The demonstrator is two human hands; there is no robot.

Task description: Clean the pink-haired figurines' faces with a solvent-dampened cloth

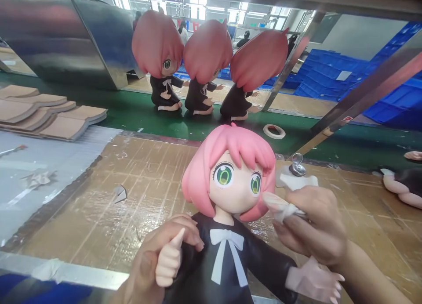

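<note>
A large figure [227, 251] with pink hair, green eyes and a black dress with a white bow faces me, close in front. My left hand [165, 242] is closed around its upper arm, beside the figure's own thumb-up hand [169, 260]. In my right hand [316, 225] is a white cloth [285, 209], bunched and wrapped to a rounded tip. That tip is at the side of the figure's face, by the cheek and hair; whether it touches cannot be made out. The figure's other hand [313, 280] stretches out below my right wrist.
Three similar figures [207, 66] kneel in a row on the green belt [132, 106] behind. Beside them lies a tape roll [274, 132]. A small round metal tin [297, 167] stands near my right hand. Cardboard sheets [49, 115] are stacked left; a metal post [372, 80] slants at right.
</note>
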